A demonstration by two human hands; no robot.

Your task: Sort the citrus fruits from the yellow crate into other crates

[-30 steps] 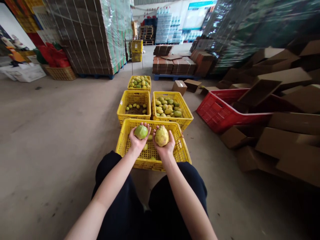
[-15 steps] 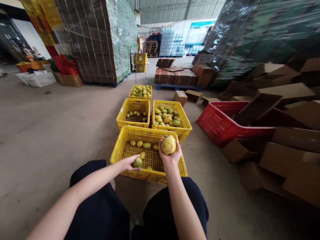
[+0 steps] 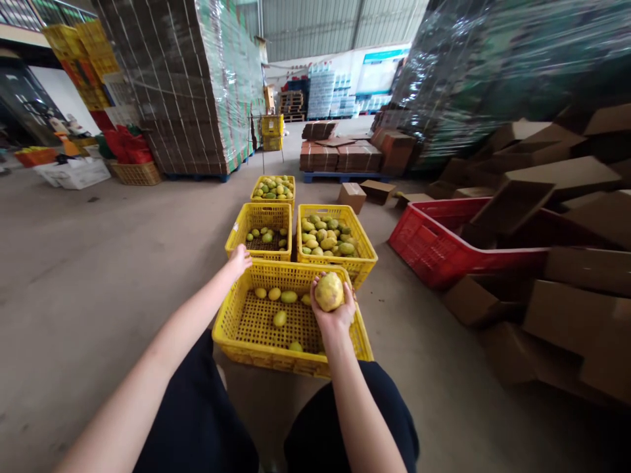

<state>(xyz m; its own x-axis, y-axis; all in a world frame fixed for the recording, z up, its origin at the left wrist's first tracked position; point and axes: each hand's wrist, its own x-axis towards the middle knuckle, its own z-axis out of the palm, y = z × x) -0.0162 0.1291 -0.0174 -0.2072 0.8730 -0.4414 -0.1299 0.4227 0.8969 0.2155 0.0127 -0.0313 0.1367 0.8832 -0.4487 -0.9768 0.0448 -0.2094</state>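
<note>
My right hand (image 3: 336,317) is wrapped from below round a large yellow fruit (image 3: 328,292), above the right side of the near yellow crate (image 3: 290,361). Several yellow-green fruits (image 3: 288,297) lie on that crate's floor. My left hand (image 3: 240,261) reaches over the near crate's back left corner, by the front edge of the middle left crate (image 3: 233,242); it holds nothing and its fingers are apart. Some green fruits (image 3: 267,237) lie inside the middle left crate. The middle right crate (image 3: 362,266) holds a heap of fruits (image 3: 328,238).
A farther yellow crate (image 3: 273,199) is full of fruit. At the right stand a red crate (image 3: 424,253) and many loose cardboard boxes (image 3: 572,315). Wrapped pallet stacks (image 3: 167,85) rise at both sides, with flat cartons (image 3: 357,157) on a blue pallet between them.
My left hand has moved forward from the near crate and let go of its green fruit. More fruit shows in the middle left crate. My right hand still holds the yellow fruit.
</note>
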